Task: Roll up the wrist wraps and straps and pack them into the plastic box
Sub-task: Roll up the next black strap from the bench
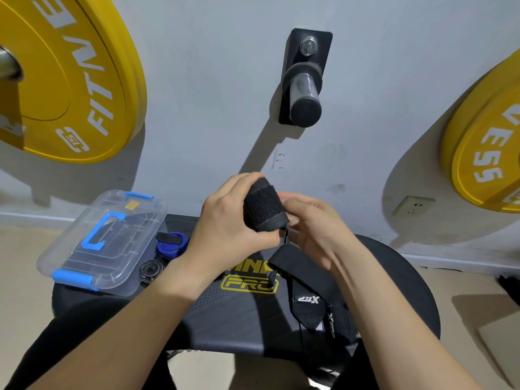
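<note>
My left hand (229,220) grips a black wrist wrap (263,205) rolled into a thick cylinder, held up above the black bench (225,311). My right hand (312,223) is at the roll's right end, fingers curled behind it; its exact hold is hidden. Flat on the bench below my right hand lies another black wrap (305,288) with a white logo. A clear plastic box (104,240) with blue latches and handle sits closed at the bench's left end. A rolled blue strap (171,244) and a small clear roll (152,270) rest beside the box.
The wall stands right behind the bench, with a black peg (305,91) sticking out above my hands. Yellow weight plates hang at the left (70,80) and right (484,153). A wall socket (412,208) is low on the right. Beige floor surrounds the bench.
</note>
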